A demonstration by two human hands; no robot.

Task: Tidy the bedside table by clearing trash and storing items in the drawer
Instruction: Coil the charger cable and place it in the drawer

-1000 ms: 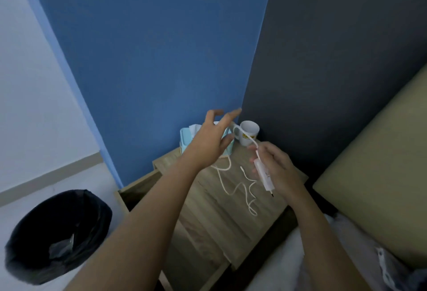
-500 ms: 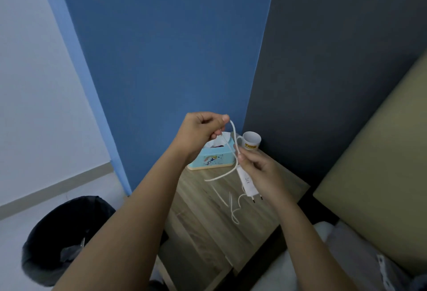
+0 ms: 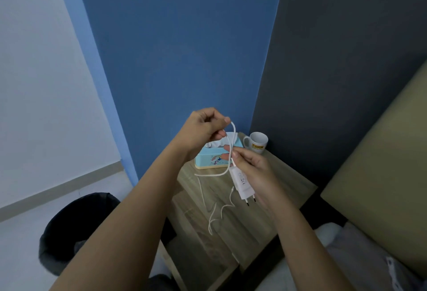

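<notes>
At the lower left a round trash bin (image 3: 69,228) lined with a black bag is seen on the pale floor, partly hidden by the left forearm. Further right, the left hand (image 3: 203,126) is raised in front of the blue wall (image 3: 180,48) with its fingers curled, and the top of a loop of white charger cable (image 3: 211,175) is pinched between its thumb and fingers. From that loop the cable is led down to the right hand, while another stretch is swung out to the left in a shallow curve and dropped onto the wooden bedside table (image 3: 288,186), where the loose end lies in a few slack bends. Behind the hands a light blue tissue box (image 3: 209,161) (cartoon print on its front) is set at the back of the tabletop, against the blue wall. The white charger plug (image 3: 241,181) is held above the table in the curled fingers of the right hand (image 3: 256,170), its two pins turned downward, and the cable is pressed at the plug's upper end by the thumb. Just right of the tissue box a white mug (image 3: 257,141) with a yellow label is stood in the corner by the dark grey wall (image 3: 346,59). At the far right an olive padded headboard (image 3: 381,163) is seen, with grey bedding (image 3: 360,260) below it
</notes>
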